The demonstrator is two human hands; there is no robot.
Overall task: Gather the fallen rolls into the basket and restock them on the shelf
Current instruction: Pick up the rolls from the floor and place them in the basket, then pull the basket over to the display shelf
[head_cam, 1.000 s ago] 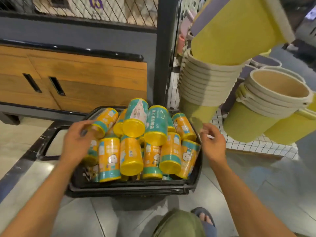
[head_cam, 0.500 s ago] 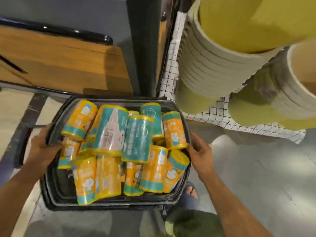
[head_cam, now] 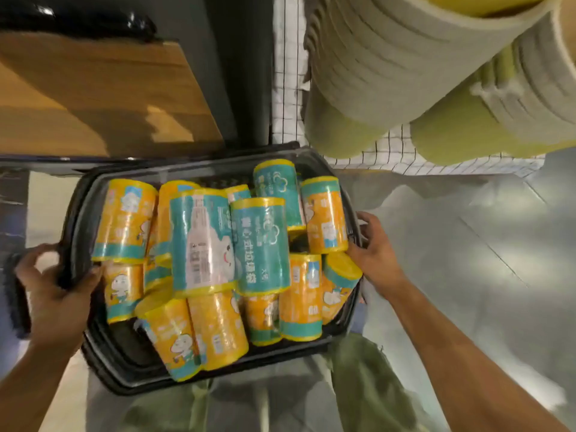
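Both hands on the load now. My left hand [head_cam: 53, 294] is curled round the left rim of the basket [head_cam: 103, 363], thumb hooked inside and fingers [head_cam: 31, 260] wrapped over the outside edge. My right hand [head_cam: 378, 254] clamps the opposite rim, fingers [head_cam: 367, 222] bent over the top of it. Neither hand is holding anything else.

Between my 2 hands the rolls [head_cam: 202, 241] are heaped in the basket, yellow and teal, lying every which way and stacked higher than the rim. Gathering looks done to me, and carrying to the shelf comes next. I can't tell from here which shelf they belong on.

Here's the worry. 1 yellow roll [head_cam: 341, 266] sits right by my right thumb, tipped up at the edge. If I let that side dip, I judge it goes over first and others follow. The roll nearest me [head_cam: 174, 347] leans on the near wall and could slide out the same way.

Just beyond my right fingers hang the stacked yellow bins [head_cam: 374, 73], over the wire grid [head_cam: 389, 151]. If I lift straight up, the far corner may clip them and jolt the pile. My hold is on thin rim only, so a heavy, uneven load could twist out of my fingers onto the floor [head_cam: 436, 244].
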